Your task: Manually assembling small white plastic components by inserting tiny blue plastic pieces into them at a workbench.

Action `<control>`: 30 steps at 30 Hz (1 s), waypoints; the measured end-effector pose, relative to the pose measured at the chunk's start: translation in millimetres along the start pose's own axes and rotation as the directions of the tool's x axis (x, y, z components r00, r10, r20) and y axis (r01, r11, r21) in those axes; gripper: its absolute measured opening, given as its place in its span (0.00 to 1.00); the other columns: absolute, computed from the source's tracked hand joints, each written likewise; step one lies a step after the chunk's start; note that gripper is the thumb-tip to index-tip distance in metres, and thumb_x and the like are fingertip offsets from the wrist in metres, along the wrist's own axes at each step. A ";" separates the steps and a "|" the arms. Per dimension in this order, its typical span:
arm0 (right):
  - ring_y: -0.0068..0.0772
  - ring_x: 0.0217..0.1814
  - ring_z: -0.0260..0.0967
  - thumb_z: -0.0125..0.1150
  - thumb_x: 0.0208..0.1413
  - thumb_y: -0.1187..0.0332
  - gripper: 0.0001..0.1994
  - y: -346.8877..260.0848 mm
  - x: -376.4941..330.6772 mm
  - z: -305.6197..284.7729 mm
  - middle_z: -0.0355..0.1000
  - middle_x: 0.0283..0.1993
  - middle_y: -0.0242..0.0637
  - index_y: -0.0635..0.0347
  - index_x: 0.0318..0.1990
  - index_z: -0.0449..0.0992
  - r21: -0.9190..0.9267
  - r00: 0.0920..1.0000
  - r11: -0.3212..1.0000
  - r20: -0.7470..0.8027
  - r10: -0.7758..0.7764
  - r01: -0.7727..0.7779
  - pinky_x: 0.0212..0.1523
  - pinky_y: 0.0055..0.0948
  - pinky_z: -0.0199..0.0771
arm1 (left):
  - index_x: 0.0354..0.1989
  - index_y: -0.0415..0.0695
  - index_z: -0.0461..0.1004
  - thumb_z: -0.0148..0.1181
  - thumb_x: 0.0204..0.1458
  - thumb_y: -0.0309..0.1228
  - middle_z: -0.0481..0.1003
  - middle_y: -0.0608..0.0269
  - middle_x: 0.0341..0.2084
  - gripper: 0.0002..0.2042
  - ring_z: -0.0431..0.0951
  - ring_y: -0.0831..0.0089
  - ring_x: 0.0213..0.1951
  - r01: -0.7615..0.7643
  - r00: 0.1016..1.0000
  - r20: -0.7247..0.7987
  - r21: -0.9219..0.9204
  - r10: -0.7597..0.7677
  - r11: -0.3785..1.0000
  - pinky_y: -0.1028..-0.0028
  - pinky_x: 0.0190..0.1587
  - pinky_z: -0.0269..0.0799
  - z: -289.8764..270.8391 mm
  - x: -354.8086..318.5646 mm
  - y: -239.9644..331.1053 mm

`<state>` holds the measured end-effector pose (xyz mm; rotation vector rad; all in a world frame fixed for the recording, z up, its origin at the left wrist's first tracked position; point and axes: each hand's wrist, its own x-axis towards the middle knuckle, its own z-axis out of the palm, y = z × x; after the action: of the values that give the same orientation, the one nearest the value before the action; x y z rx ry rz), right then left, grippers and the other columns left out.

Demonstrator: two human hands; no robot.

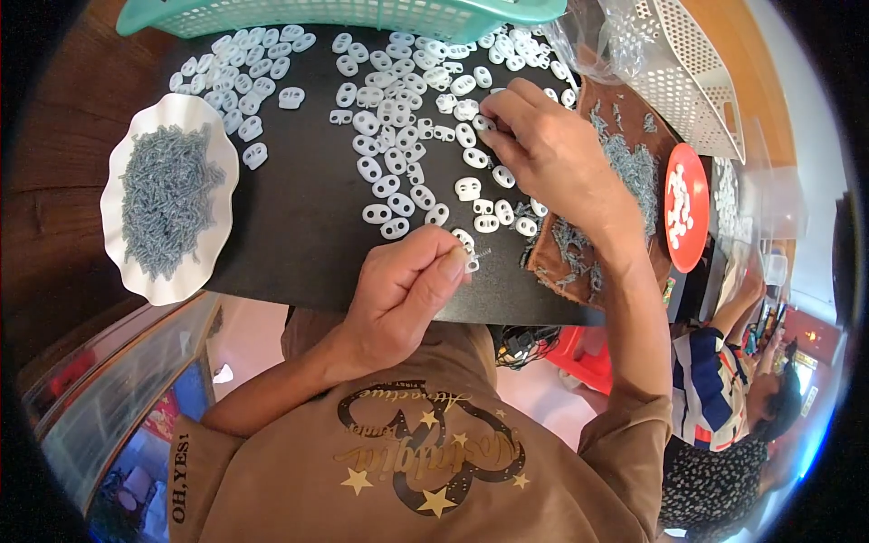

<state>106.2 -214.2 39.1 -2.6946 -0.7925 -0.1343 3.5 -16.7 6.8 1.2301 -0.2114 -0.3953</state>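
My left hand (404, 288) is closed near the table's front edge. Between its thumb and forefinger it pinches a white two-hole cord lock piece (472, 266), with a small metal spring (483, 254) sticking out beside it. Farther off and to the right, my right hand (554, 149) reaches over the table with its fingers bent together on a white two-hole oval piece (485, 122); its fingertips are partly hidden. Many similar white cord lock pieces (386, 185) lie scattered under and around both hands.
A wavy-edged white dish (113, 204) heaped with grey springs stands at left. To the right lie a brown cloth (554, 262) with more springs and a red plate (697, 237) of small white parts. A green basket (534, 11) and a white perforated basket (683, 72) stand behind. Other people sit at far right.
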 end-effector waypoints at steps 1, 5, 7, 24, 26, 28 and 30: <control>0.45 0.32 0.71 0.60 0.51 0.72 0.08 -3.0 1.8 -0.5 0.67 0.32 0.40 0.62 0.37 0.70 -0.068 1.000 0.998 0.029 -0.001 0.003 0.31 0.39 0.71 | 0.33 0.35 0.69 0.47 0.62 0.28 0.66 0.68 0.18 0.09 0.62 0.85 0.21 0.018 1.000 0.002 0.007 -0.018 1.000 0.80 0.24 0.59 -0.2 -0.4 1.3; 0.47 0.32 0.71 0.59 0.51 0.73 0.07 -6.8 2.7 -0.9 0.67 0.33 0.41 0.62 0.37 0.70 -0.210 0.998 0.977 0.060 -0.036 0.048 0.29 0.41 0.72 | 0.32 0.36 0.69 0.46 0.62 0.28 0.63 0.72 0.17 0.10 0.59 0.87 0.20 0.032 0.999 -0.008 -0.021 -0.032 0.999 0.82 0.22 0.55 0.8 -2.3 1.3; 0.47 0.30 0.71 0.59 0.52 0.72 0.07 -5.6 1.8 0.5 0.68 0.33 0.42 0.63 0.36 0.71 -0.233 0.998 0.971 0.048 -0.043 0.053 0.29 0.40 0.72 | 0.32 0.36 0.69 0.46 0.63 0.29 0.62 0.73 0.17 0.10 0.58 0.88 0.20 0.051 0.999 -0.007 -0.062 -0.052 0.997 0.82 0.22 0.55 1.3 -2.8 1.0; 0.11 0.22 0.52 0.55 0.62 0.64 0.13 -39.4 -52.1 -31.0 0.61 0.21 0.22 0.64 0.29 0.70 0.736 0.870 0.464 0.421 0.256 -0.492 0.22 0.16 0.51 | 0.35 0.37 0.69 0.45 0.64 0.33 0.64 0.72 0.18 0.12 0.60 0.86 0.19 0.119 0.991 0.073 -0.132 -0.110 0.984 0.83 0.22 0.56 0.7 1.0 3.9; 0.10 0.21 0.51 0.55 0.62 0.64 0.13 -40.6 -53.5 -29.9 0.61 0.20 0.22 0.63 0.28 0.69 0.760 0.877 0.439 0.421 0.232 -0.480 0.20 0.16 0.50 | 0.36 0.37 0.68 0.44 0.64 0.33 0.65 0.68 0.19 0.12 0.61 0.84 0.20 0.123 0.989 0.100 -0.105 -0.113 0.987 0.82 0.22 0.57 0.2 0.5 3.2; 0.10 0.21 0.51 0.55 0.62 0.64 0.13 -41.3 -54.4 -29.0 0.61 0.20 0.22 0.63 0.27 0.69 0.764 0.900 0.475 0.382 0.212 -0.436 0.19 0.17 0.49 | 0.35 0.37 0.68 0.44 0.64 0.33 0.65 0.69 0.19 0.12 0.60 0.84 0.20 0.118 0.989 0.102 -0.105 -0.108 0.987 0.82 0.22 0.57 0.8 0.3 3.3; 0.10 0.21 0.51 0.55 0.62 0.65 0.13 -42.3 -54.9 -29.1 0.60 0.20 0.21 0.63 0.27 0.69 0.765 0.903 0.481 0.375 0.208 -0.429 0.19 0.17 0.49 | 0.35 0.37 0.68 0.44 0.64 0.32 0.65 0.69 0.19 0.12 0.60 0.84 0.20 0.114 0.989 0.108 -0.106 -0.102 0.988 0.82 0.22 0.57 1.0 0.8 3.4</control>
<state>37.2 -218.6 68.6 -1.8483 -0.2395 0.5463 4.5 -17.0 10.3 1.1150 -0.2080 -0.5584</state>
